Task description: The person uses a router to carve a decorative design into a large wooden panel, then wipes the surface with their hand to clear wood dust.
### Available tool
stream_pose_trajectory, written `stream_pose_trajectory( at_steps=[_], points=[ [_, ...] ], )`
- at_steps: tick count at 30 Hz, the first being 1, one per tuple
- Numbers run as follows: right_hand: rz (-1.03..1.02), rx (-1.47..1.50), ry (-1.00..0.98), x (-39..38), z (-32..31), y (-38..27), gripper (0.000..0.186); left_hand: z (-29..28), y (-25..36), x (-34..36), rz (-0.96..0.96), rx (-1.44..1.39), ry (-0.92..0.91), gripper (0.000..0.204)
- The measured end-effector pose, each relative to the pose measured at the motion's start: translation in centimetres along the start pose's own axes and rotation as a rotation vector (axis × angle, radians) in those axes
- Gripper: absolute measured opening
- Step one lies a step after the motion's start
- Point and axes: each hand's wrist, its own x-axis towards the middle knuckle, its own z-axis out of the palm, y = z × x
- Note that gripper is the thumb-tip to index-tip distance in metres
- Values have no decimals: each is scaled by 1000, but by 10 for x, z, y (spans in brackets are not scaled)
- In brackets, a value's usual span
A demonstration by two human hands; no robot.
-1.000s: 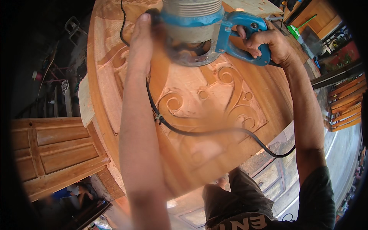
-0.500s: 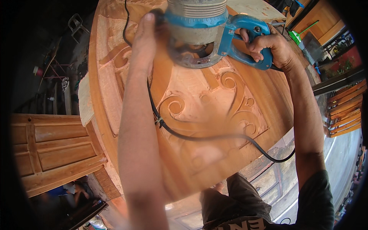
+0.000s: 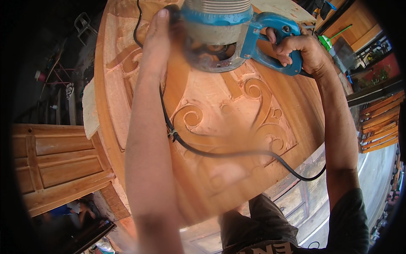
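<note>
Place: a woodworking workshop, seemingly part open to daylight on the right
Carved panel (image 3: pixel 302 99): broad bare wood, scrolls cut in relief across its face
Power router (image 3: pixel 218 34): blue and grey, at the panel's far end, its black cord trailing across the wood
Panelled door (image 3: pixel 67 146): plain wood finish, beyond the panel's left edge
Wooden slats (image 3: pixel 380 122): in a row beyond the right edge
Floor (image 3: pixel 374 178): grey, brightly lit, past the near right corner
Broom (image 3: pixel 325 42): green, beyond the far right corner
Chair (image 3: pixel 84 27): in the dim area beyond the far left corner
</note>
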Motion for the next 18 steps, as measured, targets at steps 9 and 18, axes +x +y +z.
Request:
stream_pose_trajectory(
  at_steps=[9, 18],
  points=[
    [10, 37, -10, 7, 2, 9, 18, -5, -12, 3, 29, 36, -20, 81],
    [16, 20, -6, 13, -1, 13, 18, -4, -17, 8, 17, 7, 0, 80]
  ],
)
